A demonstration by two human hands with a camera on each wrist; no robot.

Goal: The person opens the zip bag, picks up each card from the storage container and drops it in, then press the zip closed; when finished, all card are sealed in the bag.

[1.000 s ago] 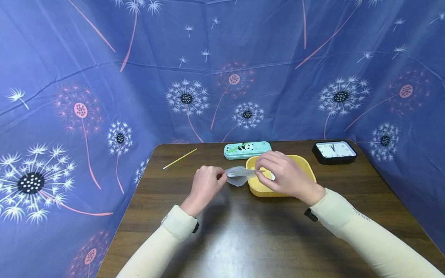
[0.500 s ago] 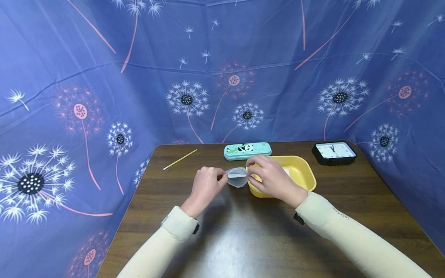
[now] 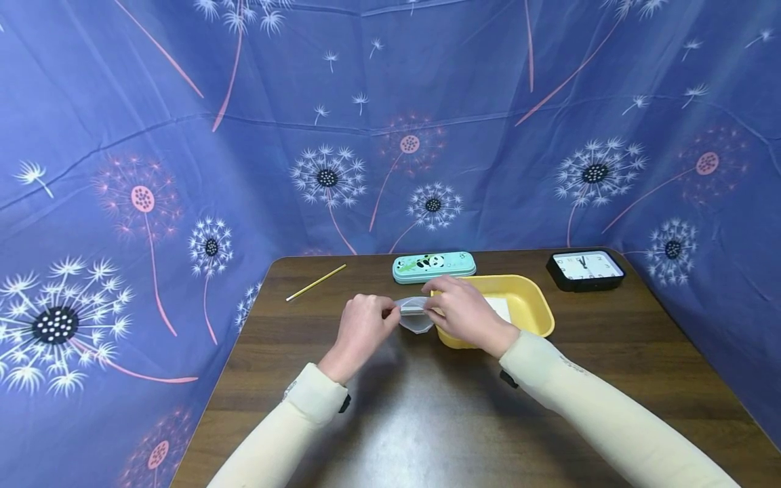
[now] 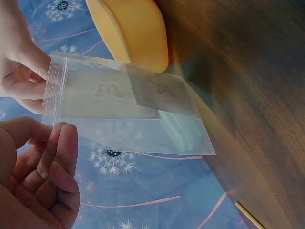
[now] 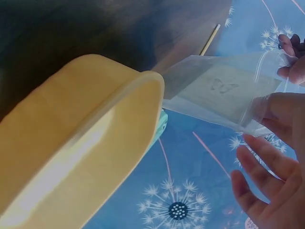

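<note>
Between both hands hangs a clear zip-lock bag (image 3: 416, 323), its mouth strip along the top. My left hand (image 3: 364, 329) pinches the left end of that strip. The right hand (image 3: 466, 313) pinches the other end with thumb and index finger; its other fingers are loosely spread in the right wrist view. Inside the bag lies a pale card (image 4: 109, 95) with a faint butterfly print. A yellow plastic tub (image 3: 533, 305) stands under and beyond the right hand, partly hidden by it. White paper (image 3: 499, 308) shows inside the tub.
A mint pencil case (image 3: 434, 266) with a panda sits behind the tub. A yellow pencil (image 3: 316, 282) lies at the back left of the brown wooden table (image 3: 415, 434). At the back right rests a black-framed clock (image 3: 586, 270). Blue dandelion-print cloth (image 3: 390, 88) hangs around the table.
My right hand has moved left, towards the left hand, drawing the bag's ends closer together. The white paper in the tub shows more. My left hand has barely moved.
</note>
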